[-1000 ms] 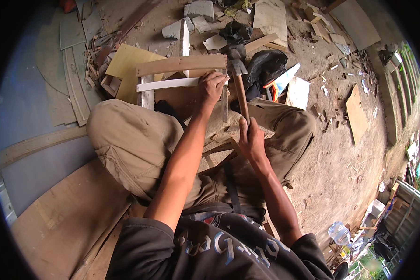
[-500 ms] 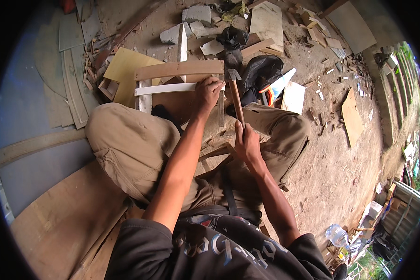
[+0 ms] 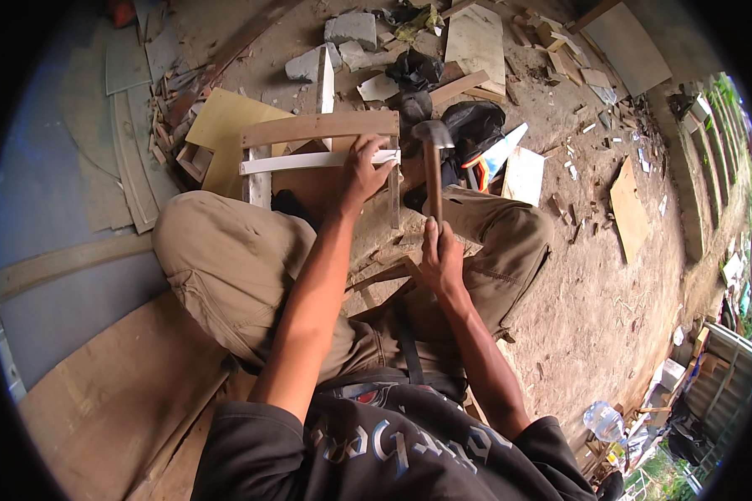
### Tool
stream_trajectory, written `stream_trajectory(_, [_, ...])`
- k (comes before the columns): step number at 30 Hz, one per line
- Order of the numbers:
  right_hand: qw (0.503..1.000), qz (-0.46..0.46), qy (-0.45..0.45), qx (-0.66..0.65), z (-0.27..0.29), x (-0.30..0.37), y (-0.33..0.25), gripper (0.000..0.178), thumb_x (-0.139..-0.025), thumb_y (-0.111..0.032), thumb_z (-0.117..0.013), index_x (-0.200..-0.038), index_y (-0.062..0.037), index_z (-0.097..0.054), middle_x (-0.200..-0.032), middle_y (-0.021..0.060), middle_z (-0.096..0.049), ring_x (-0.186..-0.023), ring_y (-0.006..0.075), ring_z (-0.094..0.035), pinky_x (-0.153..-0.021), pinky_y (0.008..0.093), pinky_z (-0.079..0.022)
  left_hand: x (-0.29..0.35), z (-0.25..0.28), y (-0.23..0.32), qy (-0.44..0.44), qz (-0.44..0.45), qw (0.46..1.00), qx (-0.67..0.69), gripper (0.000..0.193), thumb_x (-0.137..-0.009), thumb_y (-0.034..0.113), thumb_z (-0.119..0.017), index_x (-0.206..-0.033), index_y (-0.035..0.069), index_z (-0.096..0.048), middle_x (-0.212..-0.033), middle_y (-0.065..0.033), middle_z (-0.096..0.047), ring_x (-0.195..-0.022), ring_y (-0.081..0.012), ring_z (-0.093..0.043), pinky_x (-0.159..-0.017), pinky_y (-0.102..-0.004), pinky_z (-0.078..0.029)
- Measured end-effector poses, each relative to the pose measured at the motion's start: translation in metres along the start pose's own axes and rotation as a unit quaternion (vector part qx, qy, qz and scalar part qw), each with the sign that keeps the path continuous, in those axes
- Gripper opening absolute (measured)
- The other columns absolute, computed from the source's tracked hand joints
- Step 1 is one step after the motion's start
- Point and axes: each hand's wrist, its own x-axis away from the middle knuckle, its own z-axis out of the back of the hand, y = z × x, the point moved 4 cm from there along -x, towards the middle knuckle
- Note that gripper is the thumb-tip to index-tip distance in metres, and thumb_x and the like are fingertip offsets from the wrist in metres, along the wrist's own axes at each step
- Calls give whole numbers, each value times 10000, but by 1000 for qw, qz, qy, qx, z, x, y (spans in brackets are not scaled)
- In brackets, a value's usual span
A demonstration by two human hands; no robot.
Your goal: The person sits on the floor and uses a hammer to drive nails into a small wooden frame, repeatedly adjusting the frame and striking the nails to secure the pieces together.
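A small wooden frame (image 3: 319,125) stands between my knees, with a curved brown rail along its far side. Across it runs a white wooden strip (image 3: 297,161). My left hand (image 3: 364,171) is closed around this strip near its right end, fingers over the top and thumb on the near side. Something tiny stands at the strip's right end, too small to make out. To the right of the frame, my right hand (image 3: 443,257) grips a hammer (image 3: 434,171) by the lower handle. The hammer's metal head is raised beside the frame's right corner, apart from it.
Beyond the frame lie a yellowish board (image 3: 230,125), grey concrete blocks (image 3: 351,30) and a black plastic bag (image 3: 474,127). Wood scraps litter the dirt floor (image 3: 593,309). A thin brown board (image 3: 629,213) lies at right; a clear plastic bottle (image 3: 603,421) is lower right.
My left hand has shifted slightly left along the strip, away from its right end. The hammer's head has swung a little right, away from the frame's corner.
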Motion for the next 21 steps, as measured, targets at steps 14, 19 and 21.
stream_trajectory(14, [995,-32,-23,-95,-6,3,22,404,-1053,-350,-386,-866,-26,-541,-598,58,-495,-549,167,-495,-556,333,-414,-27,23,-21,-139,-32,977,-158,357,-937,355,-586,-794,36,-659,-750,-197,-666,-727,-401,-668,-655,-478,-519])
stream_trajectory(19, [995,-6,-36,-94,-9,-1,7,414,-1058,-361,-377,-887,-13,-521,-609,52,-488,-544,143,-477,-514,317,-397,-24,10,-41,-80,14,949,-305,530,-928,353,-502,-633,-65,-640,-689,-302,-630,-717,-448,-661,-756,-492,-551])
stream_trajectory(21, [994,-7,-33,-105,-7,4,10,434,-1056,-396,-372,-896,-18,-513,-615,20,-455,-534,104,-428,-492,283,-354,-32,17,-52,-115,-6,934,-339,566,-934,372,-505,-606,-74,-623,-653,-303,-610,-692,-453,-650,-742,-508,-535])
